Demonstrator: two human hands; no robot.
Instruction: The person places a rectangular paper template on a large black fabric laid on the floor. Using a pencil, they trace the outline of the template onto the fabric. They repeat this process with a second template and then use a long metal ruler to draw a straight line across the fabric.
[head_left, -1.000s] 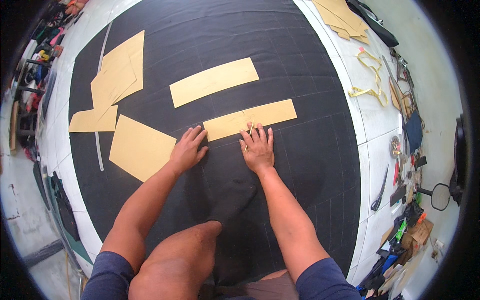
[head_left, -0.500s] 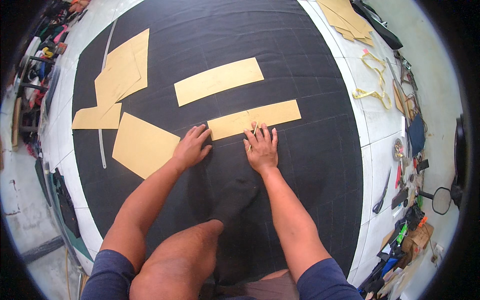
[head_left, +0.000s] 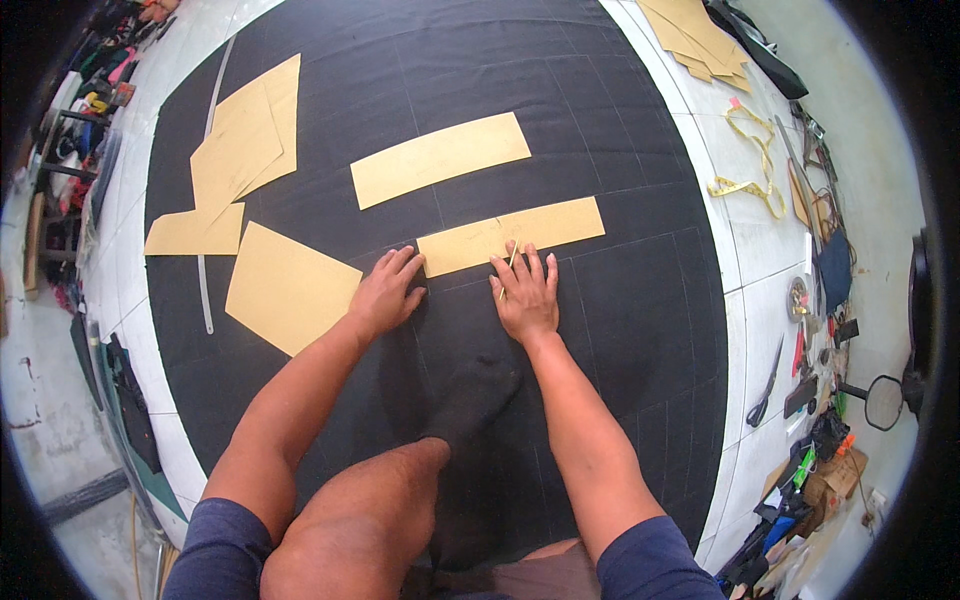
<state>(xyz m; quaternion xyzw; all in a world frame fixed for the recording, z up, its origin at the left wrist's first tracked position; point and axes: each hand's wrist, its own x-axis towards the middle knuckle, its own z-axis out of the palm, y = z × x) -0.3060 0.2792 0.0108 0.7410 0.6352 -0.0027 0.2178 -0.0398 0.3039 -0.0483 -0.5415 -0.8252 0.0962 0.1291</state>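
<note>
A large black cloth (head_left: 640, 330) with faint pale lines drawn on it lies spread out flat. On it rests a long tan paper pattern strip (head_left: 565, 222). My left hand (head_left: 388, 294) lies at the strip's left end, fingers stretched out, holding nothing. Along the strip's near edge, my right hand (head_left: 526, 297) presses with fingertips on the paper. A thin pale pencil (head_left: 514, 252) is tucked between its fingers. Beyond lies a second tan strip (head_left: 440, 160). A five-sided tan pattern piece (head_left: 290, 290) is just left of my left hand.
Further left, overlapping pattern pieces (head_left: 240, 140) partly cover a long metal ruler (head_left: 205, 290). On the white tiled floor at right are a yellow measuring tape (head_left: 765, 165), scissors (head_left: 767, 385) and more pattern paper (head_left: 690, 40). My knee (head_left: 350, 510) and dark-socked foot rest on the cloth.
Almost nothing differs. The whole view has shifted very slightly; both hands keep their places at the strip.
</note>
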